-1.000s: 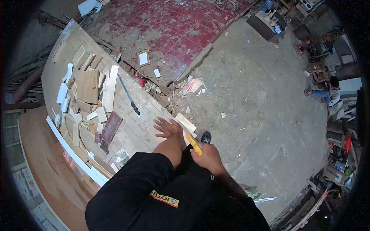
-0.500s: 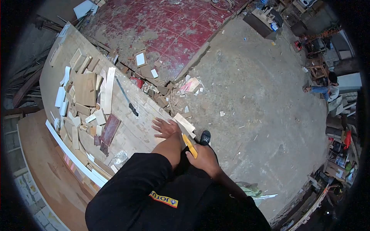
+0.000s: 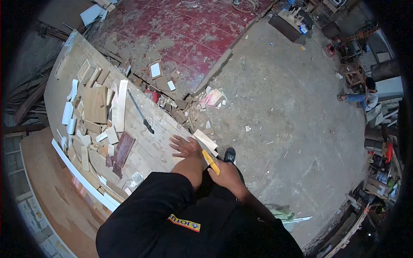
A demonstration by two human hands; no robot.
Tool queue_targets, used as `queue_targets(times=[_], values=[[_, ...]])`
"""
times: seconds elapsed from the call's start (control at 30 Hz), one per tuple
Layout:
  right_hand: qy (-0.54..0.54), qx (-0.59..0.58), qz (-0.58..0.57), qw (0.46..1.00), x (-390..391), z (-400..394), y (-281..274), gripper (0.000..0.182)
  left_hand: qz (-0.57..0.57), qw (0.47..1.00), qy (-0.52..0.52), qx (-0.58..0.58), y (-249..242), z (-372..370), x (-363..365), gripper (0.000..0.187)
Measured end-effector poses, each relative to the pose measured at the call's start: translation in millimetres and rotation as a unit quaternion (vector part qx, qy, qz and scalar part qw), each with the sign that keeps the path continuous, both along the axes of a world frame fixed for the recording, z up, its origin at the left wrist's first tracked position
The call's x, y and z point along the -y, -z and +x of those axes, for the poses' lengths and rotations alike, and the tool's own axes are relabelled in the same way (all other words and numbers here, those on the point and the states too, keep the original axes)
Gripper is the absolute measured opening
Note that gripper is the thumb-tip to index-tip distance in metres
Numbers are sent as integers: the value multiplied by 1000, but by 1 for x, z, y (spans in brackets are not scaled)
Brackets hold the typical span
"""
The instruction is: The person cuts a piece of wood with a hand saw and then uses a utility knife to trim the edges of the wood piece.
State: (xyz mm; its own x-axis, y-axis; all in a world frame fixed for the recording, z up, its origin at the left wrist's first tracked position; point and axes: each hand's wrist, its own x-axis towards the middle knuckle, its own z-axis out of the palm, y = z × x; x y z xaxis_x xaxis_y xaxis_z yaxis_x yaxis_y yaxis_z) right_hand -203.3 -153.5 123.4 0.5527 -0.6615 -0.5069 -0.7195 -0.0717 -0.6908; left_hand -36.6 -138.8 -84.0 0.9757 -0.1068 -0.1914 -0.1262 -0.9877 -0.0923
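My left hand (image 3: 186,147) lies flat with fingers spread on the wooden worktable (image 3: 161,148), close to its right edge. Beside its fingertips a pale wooden board (image 3: 206,140) sticks out past that edge. My right hand (image 3: 227,175) is closed round the yellow handle of a handsaw (image 3: 211,162), just right of my left wrist. The saw's blade is narrow from this angle and mostly hard to make out. A thin dark-handled tool (image 3: 146,122) rests on the tabletop beyond my left hand.
Wood offcuts, including a square brown panel (image 3: 95,104) and a dark red-brown piece (image 3: 123,148), cover the table's left part. Scraps litter the concrete floor (image 3: 279,112) by the table edge. A person (image 3: 370,96) sits at the far right near piled goods.
The saw handle has shifted very slightly in my right hand's small movement. My left hand stays in place, and the whole view has moved a little.
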Motion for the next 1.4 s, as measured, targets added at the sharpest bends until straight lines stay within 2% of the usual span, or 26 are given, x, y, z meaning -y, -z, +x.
queue_targets(times=[0.03,0.17,0.23,0.37,0.47,0.53,0.73,0.83,0.97,1.03,1.1,1.17,1.23,1.4], values=[[-4,2,3,1000,1,-6,-12,34,-3,1000,-5,-26,-1,1,1,81],[-1,-7,20,1000,10,-14,-52,35,-15,1000,7,9,-3,-2,-1,81],[-5,-4,12,1000,10,-10,-33,35,-15,999,-2,-29,-7,-1,3,81],[-5,31,-42,999,-1,2,18,34,-29,999,-2,-16,-6,1,6,80],[21,38,-30,999,0,-6,-4,34,-44,999,-10,-24,-13,-6,3,80],[-3,0,6,1000,8,-7,-35,34,-45,999,-9,-16,-10,-3,4,80],[-26,-29,-1,999,9,1,-23,39,-24,999,-9,-18,-13,-3,7,79],[-6,-20,12,1000,10,-4,-20,35,-25,1000,-11,-10,-14,-4,7,79],[-13,-20,9,1000,10,-19,-43,34,-38,999,-15,-15,-9,-4,11,80],[-12,-16,17,1000,7,-20,-68,34,-55,998,-4,20,-5,-5,3,81],[-14,-18,21,1000,7,-17,-47,34,-51,998,1,35,-4,-6,6,81],[-10,-6,-8,1000,6,-5,-23,39,-27,999,-6,-16,-12,-3,6,80],[-15,-1,-12,1000,9,1,-15,38,-27,1000,-9,-7,-10,-2,10,80],[2,-2,-2,1000,15,-17,-34,33,-19,1000,-7,-6,-11,-4,6,80]])
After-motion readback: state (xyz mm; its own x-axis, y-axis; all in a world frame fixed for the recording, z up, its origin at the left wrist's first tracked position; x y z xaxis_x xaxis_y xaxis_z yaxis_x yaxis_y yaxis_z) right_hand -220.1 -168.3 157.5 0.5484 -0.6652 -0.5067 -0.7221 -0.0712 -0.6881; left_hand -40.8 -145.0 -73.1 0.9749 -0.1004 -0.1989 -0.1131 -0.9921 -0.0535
